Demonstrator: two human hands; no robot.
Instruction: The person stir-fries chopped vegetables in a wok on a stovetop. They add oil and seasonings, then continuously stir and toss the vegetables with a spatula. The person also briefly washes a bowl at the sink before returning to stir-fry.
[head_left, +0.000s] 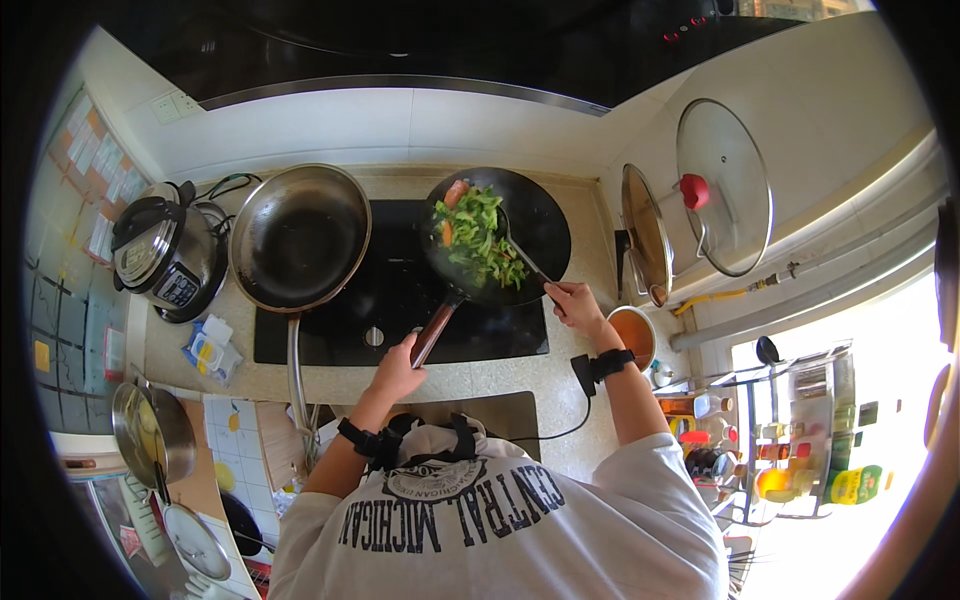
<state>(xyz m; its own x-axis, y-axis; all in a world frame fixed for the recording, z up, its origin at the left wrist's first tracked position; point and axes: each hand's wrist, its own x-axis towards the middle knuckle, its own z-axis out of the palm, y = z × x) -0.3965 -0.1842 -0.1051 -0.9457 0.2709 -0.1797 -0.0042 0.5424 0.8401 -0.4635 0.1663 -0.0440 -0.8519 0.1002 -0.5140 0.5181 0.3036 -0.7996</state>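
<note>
My left hand (397, 373) grips the brown wooden handle (436, 330) of a dark wok (544, 225) on the right side of the black cooktop (397, 270). Chopped green vegetables (480, 232) lie in the wok, mostly on its left half, with a few orange-pink pieces (455, 193) at the upper left. In my right hand (576, 304) is the dark handle of a metal spatula or ladle (529, 259). Its head is against the right side of the greens and partly hidden by them.
A steel frying pan (300, 232) sits on the left of the cooktop, its handle reaching towards me. Farther left stands an electric pressure cooker (165, 255). Glass lids (724, 187) hang at the right wall. An orange-brown container (632, 337) stands near my right forearm, beside racked bottles (697, 405).
</note>
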